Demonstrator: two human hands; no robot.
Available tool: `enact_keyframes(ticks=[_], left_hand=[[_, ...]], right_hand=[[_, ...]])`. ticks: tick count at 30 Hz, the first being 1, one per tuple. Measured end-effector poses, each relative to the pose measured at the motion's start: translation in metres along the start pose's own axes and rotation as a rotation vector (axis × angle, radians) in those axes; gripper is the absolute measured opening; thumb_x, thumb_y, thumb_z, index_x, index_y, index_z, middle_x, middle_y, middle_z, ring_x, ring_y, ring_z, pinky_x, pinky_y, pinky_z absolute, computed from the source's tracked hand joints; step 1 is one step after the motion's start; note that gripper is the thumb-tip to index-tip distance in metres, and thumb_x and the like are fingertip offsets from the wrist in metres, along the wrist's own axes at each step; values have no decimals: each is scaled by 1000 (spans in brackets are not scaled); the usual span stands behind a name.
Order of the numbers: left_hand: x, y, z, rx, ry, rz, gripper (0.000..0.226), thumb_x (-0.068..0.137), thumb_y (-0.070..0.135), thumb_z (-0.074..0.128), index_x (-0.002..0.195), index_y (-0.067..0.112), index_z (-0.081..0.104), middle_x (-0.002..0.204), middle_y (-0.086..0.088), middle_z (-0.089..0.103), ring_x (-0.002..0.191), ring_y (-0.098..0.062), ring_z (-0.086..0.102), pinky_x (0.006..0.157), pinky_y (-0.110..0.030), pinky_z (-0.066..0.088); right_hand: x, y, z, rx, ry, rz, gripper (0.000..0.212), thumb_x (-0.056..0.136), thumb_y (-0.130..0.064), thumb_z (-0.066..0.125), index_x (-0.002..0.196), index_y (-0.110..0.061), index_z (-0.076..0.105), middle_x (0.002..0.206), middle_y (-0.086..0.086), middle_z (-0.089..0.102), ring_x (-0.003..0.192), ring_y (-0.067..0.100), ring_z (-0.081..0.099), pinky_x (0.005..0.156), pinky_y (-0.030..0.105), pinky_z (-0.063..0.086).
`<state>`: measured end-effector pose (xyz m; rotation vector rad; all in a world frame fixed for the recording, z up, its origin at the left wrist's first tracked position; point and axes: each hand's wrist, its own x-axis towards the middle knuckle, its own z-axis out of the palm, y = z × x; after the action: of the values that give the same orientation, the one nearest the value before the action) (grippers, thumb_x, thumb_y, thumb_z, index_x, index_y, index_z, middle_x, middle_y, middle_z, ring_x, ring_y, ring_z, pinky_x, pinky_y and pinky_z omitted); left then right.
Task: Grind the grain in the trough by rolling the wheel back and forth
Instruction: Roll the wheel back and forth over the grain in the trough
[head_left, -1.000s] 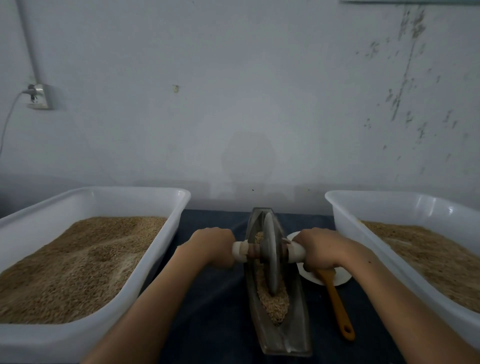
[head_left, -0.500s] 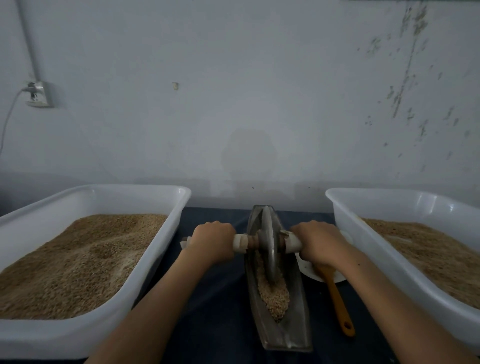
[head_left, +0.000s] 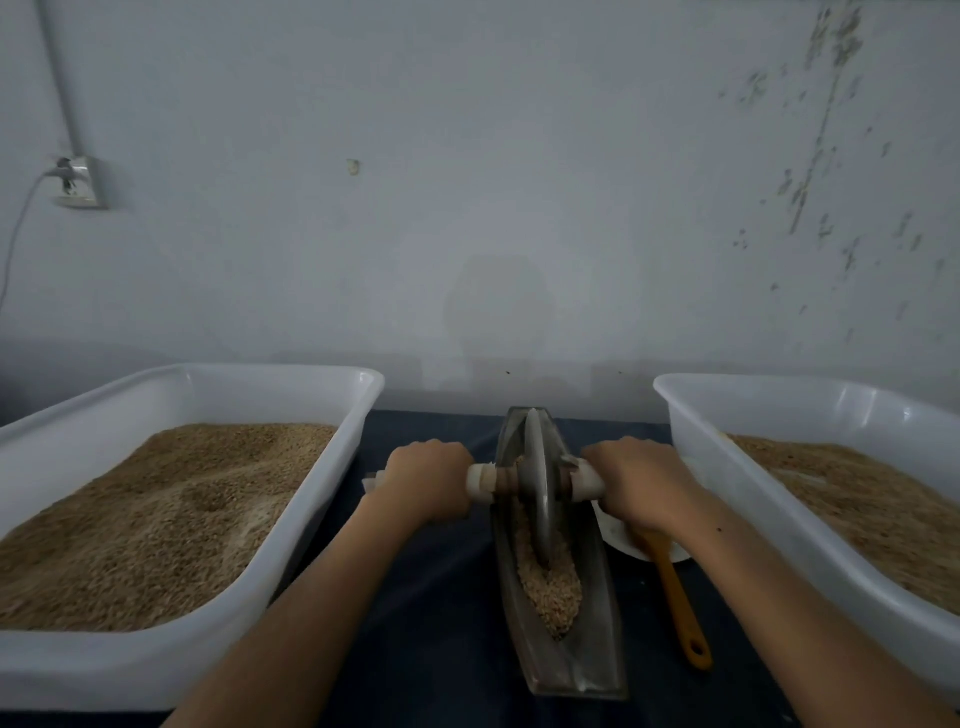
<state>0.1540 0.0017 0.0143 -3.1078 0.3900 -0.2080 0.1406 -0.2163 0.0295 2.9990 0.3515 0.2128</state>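
A narrow boat-shaped metal trough lies lengthwise on the dark table between my arms. Brown grain fills its near half. A thin metal wheel stands upright in the trough's far half, its lower rim in the grain. A pale axle handle runs through the wheel to both sides. My left hand grips the left end of the handle. My right hand grips the right end. Both fists hide most of the handle.
A large white tub of grain stands at the left and another white tub at the right, close to my forearms. A white dish with an orange-handled spoon lies right of the trough. The wall is just behind.
The wheel and both hands have rolled away from me toward the trough's far end, leaving more grain uncovered in the near half.
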Motion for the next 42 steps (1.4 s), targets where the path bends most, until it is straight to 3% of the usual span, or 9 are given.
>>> enact_keyframes(ticks=[5,13,17,21,26,29,33,37,42], left_hand=[[-2,3,3,15,144,-16,16,86,28,60,100,22,57,97,2,63,78,-13,51,69,-29,37],[-6,7,-14,37,-168,-9,33,82,27,68,111,15,58,96,-1,61,89,-19,59,80,-32,48],[-6,9,-18,14,-250,6,35,81,27,68,113,14,58,98,-3,64,90,-20,61,83,-33,50],[-7,9,-13,35,-122,5,27,82,27,67,105,16,59,85,3,55,79,-16,54,72,-30,44],[-5,9,-3,58,102,-9,14,88,25,57,101,19,57,97,0,63,84,-17,58,71,-29,41],[-5,10,-1,61,154,-15,14,89,25,56,102,20,55,98,0,63,88,-18,59,70,-29,38],[-4,9,-4,87,67,-13,20,87,26,60,104,18,58,99,-1,63,80,-15,53,70,-29,39],[-5,7,-10,27,-128,0,32,82,28,68,110,17,58,93,1,59,82,-15,54,74,-29,43],[-5,7,-15,5,-225,17,33,80,30,70,109,17,59,89,2,57,82,-16,56,74,-30,44]], right_hand=[[1,0,6,21,85,15,18,90,-16,55,105,-26,56,104,0,64,96,21,61,72,29,40],[-2,8,-9,120,-318,19,38,84,-17,67,120,-22,57,108,1,62,98,18,60,84,31,50],[-3,12,-8,204,-416,25,30,83,-15,68,108,-25,56,98,-3,57,94,16,57,77,27,45],[0,10,-4,162,-326,8,24,83,-17,67,104,-26,57,94,-4,59,88,14,58,74,27,45],[1,5,5,63,30,-1,18,86,-17,58,86,-31,47,99,-2,64,89,18,60,70,29,40],[0,4,8,75,89,11,19,87,-16,56,83,-31,45,96,-2,63,91,20,61,71,30,40],[-1,4,0,47,-54,12,15,86,-17,60,95,-27,53,103,0,64,93,19,60,72,30,40],[-3,5,-12,82,-286,21,38,84,-18,67,120,-21,57,109,3,63,94,18,60,77,29,47],[-6,8,-14,167,-410,51,37,85,-16,66,121,-13,57,110,8,62,99,22,61,86,32,51]])
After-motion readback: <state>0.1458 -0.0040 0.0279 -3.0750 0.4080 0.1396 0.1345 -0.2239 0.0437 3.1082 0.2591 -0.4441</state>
